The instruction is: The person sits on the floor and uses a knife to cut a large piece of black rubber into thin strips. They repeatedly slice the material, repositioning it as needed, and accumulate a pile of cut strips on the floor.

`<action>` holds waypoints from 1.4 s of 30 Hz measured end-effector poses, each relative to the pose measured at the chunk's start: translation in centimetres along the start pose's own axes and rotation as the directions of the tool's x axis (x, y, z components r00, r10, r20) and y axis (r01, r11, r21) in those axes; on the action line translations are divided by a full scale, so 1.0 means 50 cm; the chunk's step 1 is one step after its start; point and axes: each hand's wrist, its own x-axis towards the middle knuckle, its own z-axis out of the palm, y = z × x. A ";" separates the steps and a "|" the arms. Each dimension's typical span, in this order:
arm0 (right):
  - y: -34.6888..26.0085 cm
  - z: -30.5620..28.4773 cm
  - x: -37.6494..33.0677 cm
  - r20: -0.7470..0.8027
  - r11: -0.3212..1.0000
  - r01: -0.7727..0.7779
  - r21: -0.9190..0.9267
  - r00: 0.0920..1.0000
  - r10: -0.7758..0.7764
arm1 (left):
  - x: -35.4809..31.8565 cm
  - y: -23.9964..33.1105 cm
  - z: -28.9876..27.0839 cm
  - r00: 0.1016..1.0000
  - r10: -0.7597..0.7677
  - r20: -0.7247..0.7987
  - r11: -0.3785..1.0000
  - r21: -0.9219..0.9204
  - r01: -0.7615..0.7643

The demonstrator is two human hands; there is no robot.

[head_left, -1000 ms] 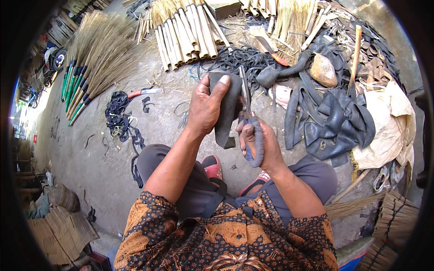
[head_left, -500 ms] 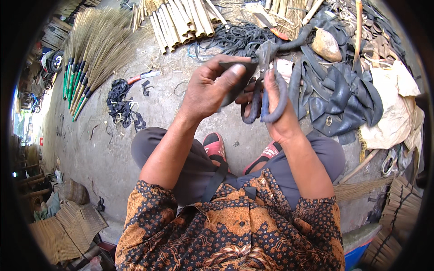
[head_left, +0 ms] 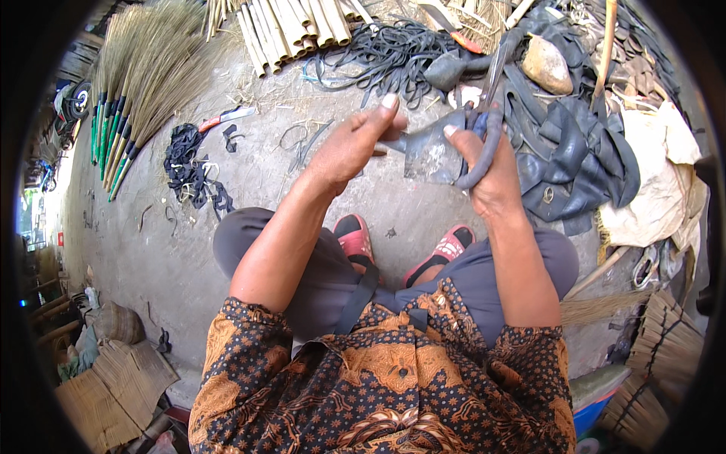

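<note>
My right hand (head_left: 495,170) is closed round the wrapped handles of a large pair of scissors (head_left: 491,125), whose metal blades point up and away from me. Under the same hand's thumb is a flat dark grey sheet of rubber (head_left: 434,157) with a pale, worn surface. To the left of the sheet is my left hand (head_left: 352,147), open, its thumb raised apart from the fingers. Its fingertips reach the sheet's left edge, where a narrow dark part shows; whether they touch it I cannot tell.
Black rubber strips (head_left: 386,64) lie tangled ahead, beside bamboo tubes (head_left: 291,30). Cut inner tubes (head_left: 571,163) and a stone (head_left: 547,66) are at right. Grass brooms (head_left: 144,76), a red-handled knife (head_left: 227,117) and a dark strip pile (head_left: 189,166) lie left.
My hands have moved apart. The rubber sheet has turned flat to view, pinched under my right thumb; my left thumb has come off it. The scissors have swung to point up and right.
</note>
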 end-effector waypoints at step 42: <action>0.021 0.062 -0.038 0.326 0.918 -0.381 -0.108 0.859 0.395 | 0.030 0.038 -0.051 0.910 0.221 -0.350 0.777 -0.501 -0.382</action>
